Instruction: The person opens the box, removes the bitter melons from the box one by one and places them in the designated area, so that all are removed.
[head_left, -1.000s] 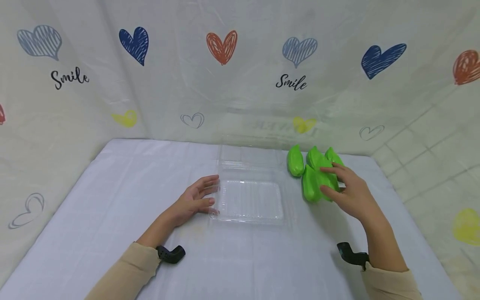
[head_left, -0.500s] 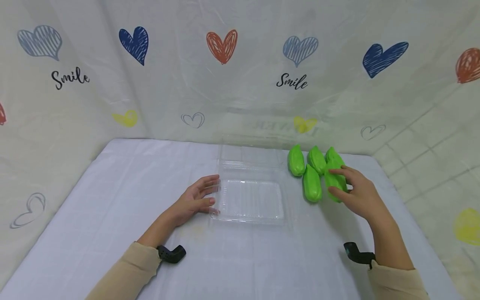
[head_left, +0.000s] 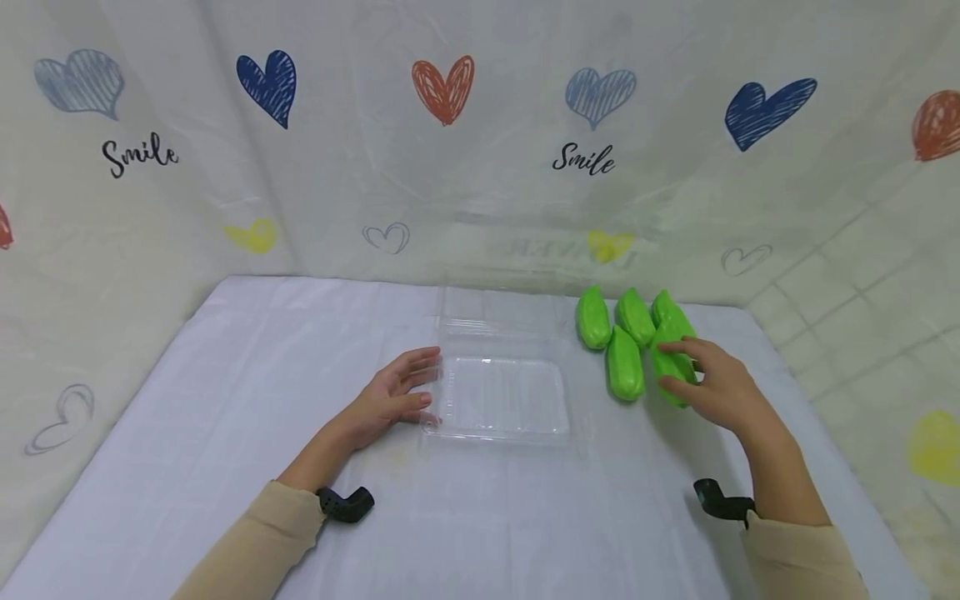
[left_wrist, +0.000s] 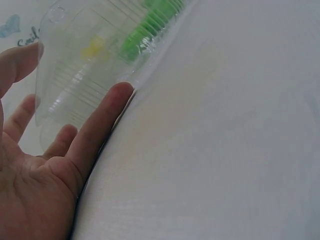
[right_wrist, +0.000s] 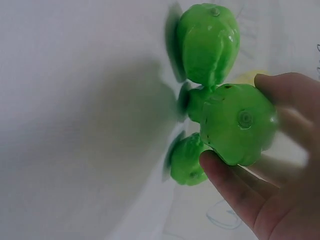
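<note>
A clear plastic clamshell box (head_left: 502, 400) lies on the table with its lid (head_left: 502, 310) folded back. My left hand (head_left: 386, 400) is at the box's left side, fingers loosely extended and touching its edge. Through the plastic in the left wrist view, a green shape shows. My right hand (head_left: 708, 379) grips a glossy green ridged fruit (right_wrist: 240, 122) between thumb and fingers, its blunt end towards the wrist camera. Close beside it are more such fruits: one in front (head_left: 625, 367), others behind, including the far-left fruit (head_left: 593, 319) and the middle fruit (head_left: 634, 318).
A white cloth covers the table (head_left: 480, 525). Behind it hangs a pale curtain (head_left: 330, 183) printed with hearts and the word Smile. Each wrist wears a black camera mount, such as the left mount (head_left: 347, 504). The fruits sit right of the box, near the table's back edge.
Over the last second my right hand moved slightly right with the gripped fruit, opening a gap from the front fruit. My left hand and the box have stayed put.
</note>
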